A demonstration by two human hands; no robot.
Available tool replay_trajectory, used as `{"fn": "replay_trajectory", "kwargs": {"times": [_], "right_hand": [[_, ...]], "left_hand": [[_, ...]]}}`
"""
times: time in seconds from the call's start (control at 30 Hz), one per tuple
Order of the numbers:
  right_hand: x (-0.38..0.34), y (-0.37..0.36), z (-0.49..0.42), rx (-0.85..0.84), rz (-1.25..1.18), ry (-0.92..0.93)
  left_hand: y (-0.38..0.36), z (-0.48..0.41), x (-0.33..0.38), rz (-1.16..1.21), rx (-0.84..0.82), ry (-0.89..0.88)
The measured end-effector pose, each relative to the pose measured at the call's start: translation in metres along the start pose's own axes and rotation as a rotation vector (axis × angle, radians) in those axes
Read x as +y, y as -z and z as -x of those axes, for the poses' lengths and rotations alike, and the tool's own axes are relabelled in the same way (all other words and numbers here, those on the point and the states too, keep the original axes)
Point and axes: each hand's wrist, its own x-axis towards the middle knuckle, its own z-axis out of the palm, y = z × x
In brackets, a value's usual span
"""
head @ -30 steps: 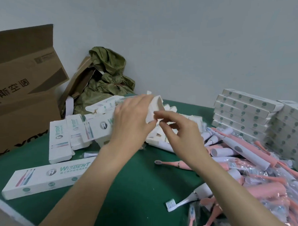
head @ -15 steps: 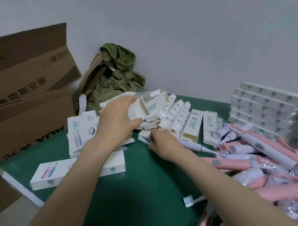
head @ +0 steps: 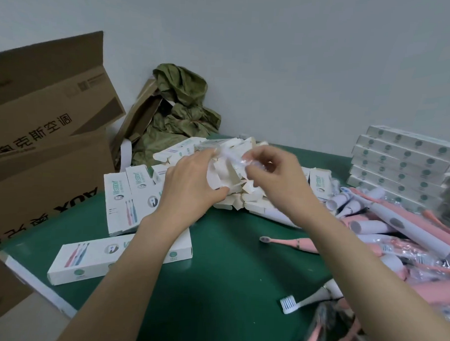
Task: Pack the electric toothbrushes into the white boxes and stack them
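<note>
Half a second back my right hand (head: 277,183) was down on the green table (head: 226,286), at the edge of the flat cartons. Now it is lifted to meet my left hand (head: 192,187) above that same pile.

Left grip: fingers and thumb curled round an open white box (head: 220,171), its end flap standing up. Right grip: thumb and forefinger pinch a clear wrapper (head: 238,159) with something pale inside (too blurred for me to say what), held right at the box. Whether any of it has entered the box I cannot tell.

Under both hands lies the pile of unfolded boxes (head: 256,200), with printed ones fanned out to its left. One closed long box (head: 106,260) lies flat near the table's front-left edge, partly under my left forearm.

The loose toothbrushes (head: 396,229), pink and white, some bagged in plastic, are heaped at the right side of the table. Behind them stands the stack of packed boxes (head: 399,165). A single pink toothbrush (head: 285,241) lies apart on the green, just beside my right forearm. A white-bristled brush (head: 289,303) lies lower down, nearer me.

A brown carton (head: 45,136) stands at the left, and an olive bag (head: 180,111) slumps in the corner.
</note>
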Motion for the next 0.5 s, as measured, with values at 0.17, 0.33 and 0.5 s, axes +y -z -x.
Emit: {"fn": "replay_trajectory", "kwargs": {"times": [0.17, 0.33, 0.5], "right_hand": [[0.009, -0.006, 0.000, 0.045, 0.402, 0.025], [0.006, -0.003, -0.006, -0.169, 0.603, 0.186], [0.001, -0.015, -0.004, -0.029, 0.253, 0.130]], "left_hand": [[-0.006, 0.003, 0.004, -0.002, -0.017, 0.005], [-0.008, 0.004, 0.006, 0.023, -0.041, -0.016], [-0.007, 0.004, 0.012, 0.078, -0.032, -0.033]]}}
